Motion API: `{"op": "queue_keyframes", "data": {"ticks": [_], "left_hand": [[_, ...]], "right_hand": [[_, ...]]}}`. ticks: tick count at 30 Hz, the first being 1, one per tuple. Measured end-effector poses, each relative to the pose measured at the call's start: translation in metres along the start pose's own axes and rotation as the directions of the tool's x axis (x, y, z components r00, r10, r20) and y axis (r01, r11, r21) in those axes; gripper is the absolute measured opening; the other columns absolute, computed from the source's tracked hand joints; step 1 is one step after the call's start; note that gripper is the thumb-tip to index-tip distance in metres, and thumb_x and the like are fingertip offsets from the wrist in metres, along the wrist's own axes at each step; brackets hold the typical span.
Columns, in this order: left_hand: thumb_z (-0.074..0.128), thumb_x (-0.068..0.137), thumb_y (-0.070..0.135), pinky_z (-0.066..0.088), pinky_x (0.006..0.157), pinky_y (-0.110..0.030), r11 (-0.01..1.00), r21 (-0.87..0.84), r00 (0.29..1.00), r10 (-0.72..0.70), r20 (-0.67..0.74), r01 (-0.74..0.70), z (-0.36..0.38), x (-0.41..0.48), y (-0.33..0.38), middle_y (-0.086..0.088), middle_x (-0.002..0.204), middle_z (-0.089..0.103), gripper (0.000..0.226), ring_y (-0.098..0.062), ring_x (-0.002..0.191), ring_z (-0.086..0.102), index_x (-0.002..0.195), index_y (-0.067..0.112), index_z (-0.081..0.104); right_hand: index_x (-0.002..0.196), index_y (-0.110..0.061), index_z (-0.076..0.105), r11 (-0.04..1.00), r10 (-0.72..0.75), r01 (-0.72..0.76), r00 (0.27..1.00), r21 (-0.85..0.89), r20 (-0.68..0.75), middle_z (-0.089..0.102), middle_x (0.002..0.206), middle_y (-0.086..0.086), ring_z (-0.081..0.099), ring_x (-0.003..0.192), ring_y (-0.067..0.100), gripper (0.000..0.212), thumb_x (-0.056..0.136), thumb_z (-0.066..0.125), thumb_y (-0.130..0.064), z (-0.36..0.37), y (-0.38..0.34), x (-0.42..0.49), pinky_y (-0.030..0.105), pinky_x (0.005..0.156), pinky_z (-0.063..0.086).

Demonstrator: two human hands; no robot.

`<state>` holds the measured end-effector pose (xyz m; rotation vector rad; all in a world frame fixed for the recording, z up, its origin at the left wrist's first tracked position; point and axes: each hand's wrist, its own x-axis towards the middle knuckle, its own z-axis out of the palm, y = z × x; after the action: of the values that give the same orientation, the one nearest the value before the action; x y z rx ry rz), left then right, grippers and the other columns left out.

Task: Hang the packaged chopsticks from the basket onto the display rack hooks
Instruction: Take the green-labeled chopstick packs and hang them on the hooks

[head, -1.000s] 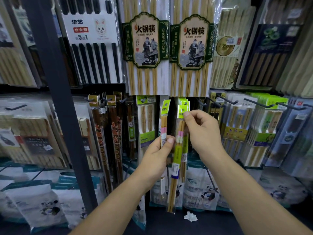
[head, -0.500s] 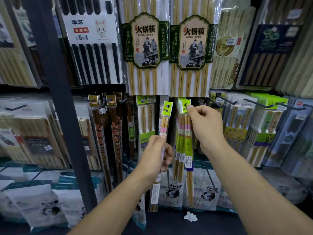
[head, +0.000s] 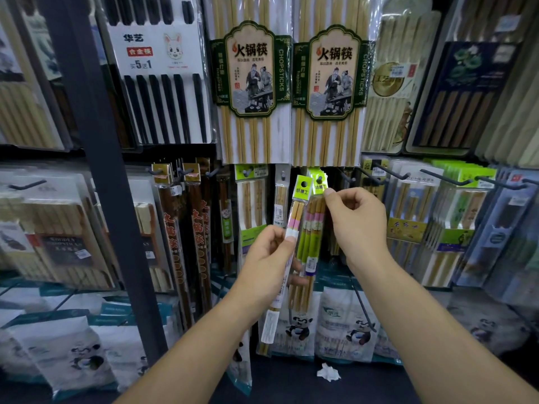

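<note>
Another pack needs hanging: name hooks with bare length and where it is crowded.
Bare rod shows on the long hooks right of the right hand, before the green-topped packs. Crowded: the hook at its fingertips, under the hot-pot packs.

Left grip (head: 267, 266) and right grip (head: 360, 225) raised, both pinching.

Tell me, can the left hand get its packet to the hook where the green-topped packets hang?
Probably yes. The left hand holds its packet with the header close beside the hook, and nothing stands between them. The right hand pinches the hung packets from the right side.
</note>
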<state>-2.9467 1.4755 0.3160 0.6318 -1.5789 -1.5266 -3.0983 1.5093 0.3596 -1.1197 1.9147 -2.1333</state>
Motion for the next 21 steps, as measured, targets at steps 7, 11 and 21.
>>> {"op": "queue_keyframes", "data": {"ticks": [7,11,21], "left_hand": [[0.059,0.104,0.018,0.051,0.077,-0.043,0.991,0.102,0.996,0.086,0.007,-0.086,0.007,0.005,0.000,-0.006,0.082,0.058,0.014,-0.021,0.077,0.055,0.096,0.009,0.064],[0.061,0.103,0.018,0.043,0.062,-0.015,0.984,0.134,0.993,0.115,0.038,-0.119,0.009,0.007,0.001,0.017,0.065,0.055,0.012,0.000,0.061,0.050,0.092,0.018,0.067],[0.064,0.101,0.014,0.057,0.081,-0.050,0.983,0.160,0.995,0.087,0.053,-0.095,0.016,0.010,0.007,-0.010,0.090,0.062,0.011,-0.019,0.080,0.058,0.110,0.020,0.067]], "right_hand": [[0.079,-0.019,0.070,0.987,-0.131,0.116,0.982,0.112,0.138,0.067,0.071,-0.001,0.055,0.062,0.002,0.026,0.102,0.060,-0.024,-0.002,-0.010,-0.019,0.017,0.060,0.047],[0.079,-0.017,0.071,0.991,-0.108,0.094,0.982,0.097,0.155,0.062,0.062,-0.006,0.055,0.062,0.005,0.024,0.100,0.063,-0.024,-0.001,-0.014,-0.013,0.022,0.061,0.046],[0.061,-0.017,0.060,0.999,-0.037,0.034,0.997,0.041,0.062,0.051,0.046,-0.017,0.050,0.048,-0.003,0.039,0.098,0.064,-0.027,0.008,-0.012,0.011,0.004,0.055,0.040]]}}
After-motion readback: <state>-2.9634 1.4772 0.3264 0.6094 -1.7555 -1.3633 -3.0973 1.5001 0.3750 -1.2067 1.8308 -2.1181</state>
